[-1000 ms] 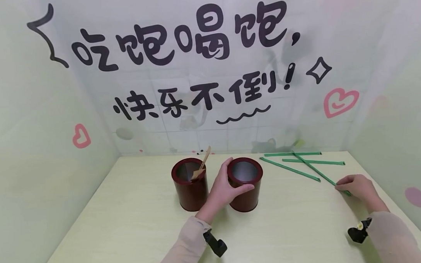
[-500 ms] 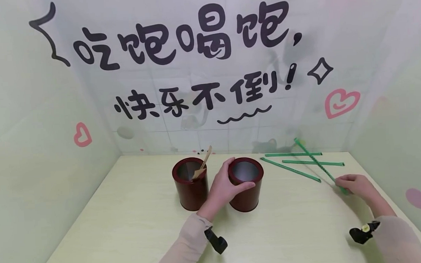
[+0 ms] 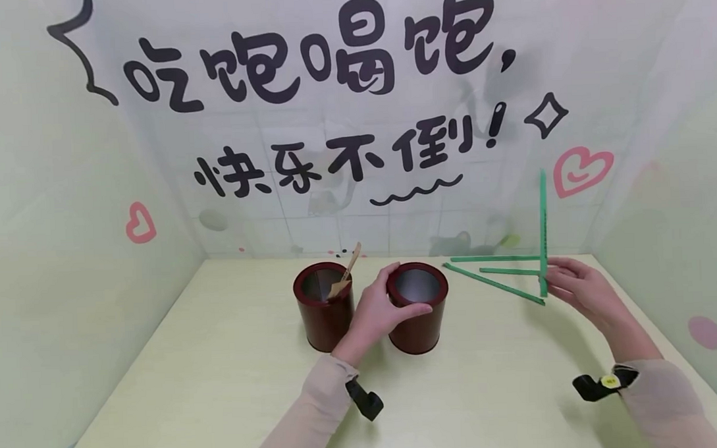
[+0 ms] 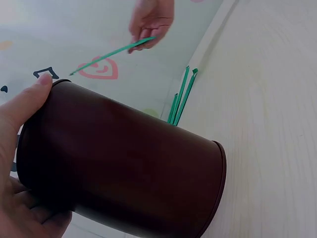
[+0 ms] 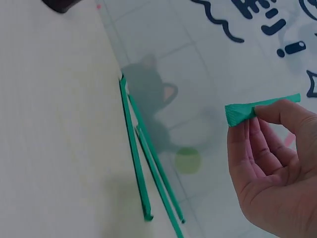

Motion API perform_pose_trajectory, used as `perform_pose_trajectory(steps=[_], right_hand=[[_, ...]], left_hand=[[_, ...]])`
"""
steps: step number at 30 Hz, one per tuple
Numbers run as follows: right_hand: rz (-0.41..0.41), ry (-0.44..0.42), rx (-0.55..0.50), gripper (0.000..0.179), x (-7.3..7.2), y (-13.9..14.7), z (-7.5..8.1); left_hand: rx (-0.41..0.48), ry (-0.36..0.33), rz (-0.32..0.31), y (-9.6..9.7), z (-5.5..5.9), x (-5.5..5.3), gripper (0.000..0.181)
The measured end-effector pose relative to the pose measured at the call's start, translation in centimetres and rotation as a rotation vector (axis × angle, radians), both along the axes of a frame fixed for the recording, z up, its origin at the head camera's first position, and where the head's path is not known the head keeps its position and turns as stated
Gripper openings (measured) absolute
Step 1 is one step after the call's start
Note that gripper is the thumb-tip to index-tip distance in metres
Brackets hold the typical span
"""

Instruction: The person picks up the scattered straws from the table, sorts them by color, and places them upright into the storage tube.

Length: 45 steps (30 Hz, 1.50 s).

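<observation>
My left hand (image 3: 378,310) grips the near wall of a dark red round can (image 3: 418,331), which stands upright on the table with its top uncovered. In the left wrist view, the thumb and fingers wrap around the upper end of this can (image 4: 119,153). My right hand (image 3: 583,294) holds a long green wrapped straw (image 3: 543,224) upright by its lower end, raised off the table. Seen from the right wrist, thumb and fingers pinch the straw (image 5: 240,114) just behind its flat crimped end. Several more green straws (image 3: 494,285) lie behind it.
Left of the gripped can stands a matching can (image 3: 326,330), with a thin tan stick-like piece (image 3: 352,260) leaning out of it. The pale table (image 3: 234,386) meets a printed back wall (image 3: 246,234) just behind the straws.
My right hand has lifted the straw off the table, moved slightly left and away, and turned the straw from slanting to upright. The left hand keeps its hold on the can.
</observation>
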State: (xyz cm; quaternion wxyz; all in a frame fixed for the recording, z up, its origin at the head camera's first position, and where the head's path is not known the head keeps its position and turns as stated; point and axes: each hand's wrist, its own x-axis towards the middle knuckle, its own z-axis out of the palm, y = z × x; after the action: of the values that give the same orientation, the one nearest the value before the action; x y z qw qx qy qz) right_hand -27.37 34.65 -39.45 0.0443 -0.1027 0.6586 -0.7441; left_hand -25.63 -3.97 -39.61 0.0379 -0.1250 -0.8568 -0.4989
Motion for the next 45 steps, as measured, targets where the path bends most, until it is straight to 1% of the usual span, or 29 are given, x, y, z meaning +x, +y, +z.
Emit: perform_pose_trajectory(steps=[3,7,10,19,22,28,33,39,43,45], right_hand=[[-0.002,0.041,-0.058,0.023,-0.2,-2.4,1.5],[-0.013,0.04,-0.102,0.017,-0.4,-5.4,3.3],[-0.017,0.035,-0.125,0.015,-0.4,-7.5,4.3],[-0.018,0.105,-0.06,0.02,-0.3,-13.1,5.7],[-0.017,0.12,-0.032,0.02,-0.2,-14.5,5.8],[-0.016,0.194,0.084,0.022,-0.2,-16.5,5.5],[0.003,0.242,0.104,0.025,-0.2,-17.8,5.0],[0.011,0.286,0.18,0.029,-0.4,-18.7,4.4],[0.03,0.304,0.195,0.032,-0.4,-18.8,4.2],[0.027,0.309,0.205,0.031,-0.4,-18.6,4.2]], left_hand=[[0.001,0.005,-0.001,-0.1,0.0,-0.1,0.093],[-0.006,0.004,-0.004,-0.2,0.1,-0.2,0.092],[-0.012,0.005,-0.007,-0.2,0.0,-0.2,0.092],[0.0,-0.005,-0.025,-0.1,0.0,-0.2,0.093],[0.0,-0.008,-0.023,-0.1,0.0,-0.2,0.093],[0.003,-0.018,-0.021,-0.1,0.1,-0.1,0.093],[0.012,-0.02,-0.027,-0.1,0.1,0.0,0.093],[0.016,-0.019,-0.035,-0.1,0.1,-0.1,0.093],[0.014,-0.018,-0.039,-0.2,0.0,-0.1,0.093],[0.012,-0.015,-0.042,-0.2,0.0,0.0,0.093]])
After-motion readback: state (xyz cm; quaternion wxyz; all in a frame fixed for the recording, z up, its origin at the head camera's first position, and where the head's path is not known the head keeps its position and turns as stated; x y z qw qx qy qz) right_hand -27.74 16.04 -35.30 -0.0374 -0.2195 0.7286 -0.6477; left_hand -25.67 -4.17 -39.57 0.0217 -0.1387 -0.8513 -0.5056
